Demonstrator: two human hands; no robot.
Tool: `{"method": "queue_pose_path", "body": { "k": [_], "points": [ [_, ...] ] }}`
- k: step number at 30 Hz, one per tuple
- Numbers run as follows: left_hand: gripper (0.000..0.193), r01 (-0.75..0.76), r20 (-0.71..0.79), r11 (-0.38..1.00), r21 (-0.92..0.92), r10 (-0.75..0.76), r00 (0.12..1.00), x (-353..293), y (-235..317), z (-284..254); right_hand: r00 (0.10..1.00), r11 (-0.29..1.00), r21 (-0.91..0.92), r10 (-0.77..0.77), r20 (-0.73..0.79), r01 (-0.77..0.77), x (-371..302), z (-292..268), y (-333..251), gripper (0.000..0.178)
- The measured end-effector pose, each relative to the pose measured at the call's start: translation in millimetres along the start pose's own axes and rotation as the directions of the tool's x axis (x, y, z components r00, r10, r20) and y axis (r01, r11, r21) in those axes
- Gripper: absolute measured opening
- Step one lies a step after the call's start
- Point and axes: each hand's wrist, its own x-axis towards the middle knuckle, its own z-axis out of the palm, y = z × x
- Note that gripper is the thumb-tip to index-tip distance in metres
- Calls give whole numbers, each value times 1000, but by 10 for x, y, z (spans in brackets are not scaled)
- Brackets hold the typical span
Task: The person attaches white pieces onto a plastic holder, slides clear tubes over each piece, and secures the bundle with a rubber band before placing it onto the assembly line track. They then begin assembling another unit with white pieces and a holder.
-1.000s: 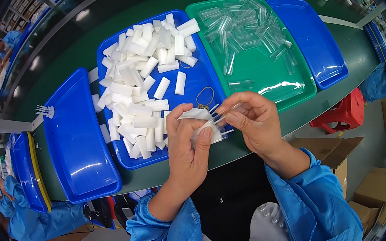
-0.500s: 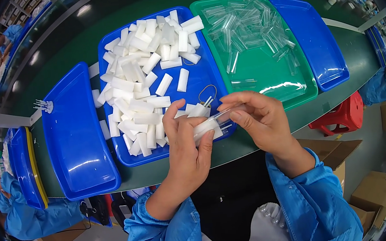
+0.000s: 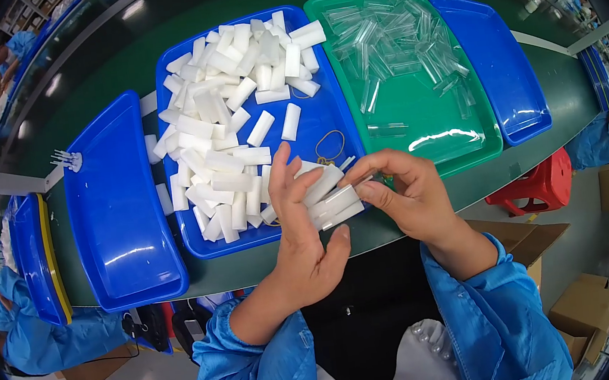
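1. Pinching a white piece (image 3: 334,204) by the blue tray's (image 3: 319,117) near-right corner, our right hand (image 3: 410,193) could drop it if its grip slips.
2. Our left hand (image 3: 302,231), fingers spread, may steady little.

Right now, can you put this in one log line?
Left hand: open | right hand: fingertips at white oblong block, grip unclear | blue plastic tray: heaped white blocks | green plastic tray: clear plastic tubes

Blocks (image 3: 221,117) are heaped in a first tray (image 3: 316,125) beyond the left hand (image 3: 302,239), tubes (image 3: 368,55) in a second tray (image 3: 417,121) beyond the right hand (image 3: 412,196), both flanked on the desk (image 3: 570,96) by a left tray (image 3: 124,225) and a right tray (image 3: 501,66). A stool (image 3: 548,181) is placed to the hands' right.
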Motion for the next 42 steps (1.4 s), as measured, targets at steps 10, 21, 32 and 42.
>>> {"method": "queue_pose_path", "body": {
  "k": [10, 21, 32, 42],
  "points": [
    [78, -168, -75, 977, -134, 159, 984, -23, -81, 65, 999, 999, 36, -35, 37, 33, -53, 157, 67, 13],
    [62, -229, -187, 850, -473, 157, 970, -27, -97, 64, 910, 866, -282, -383, 158, 413, -7, 28, -90, 14],
    [28, 133, 149, 926, -353, -84, 985, -10, -46, -79, 800, 713, -365, -508, 318, 598, -105, -48, -30, 19],
    [22, 161, 117, 945, -285, -132, 984, 7, 20, -71, 912, 757, -515, -385, 146, 402, 297, -504, 0, 25]
  ]
}}
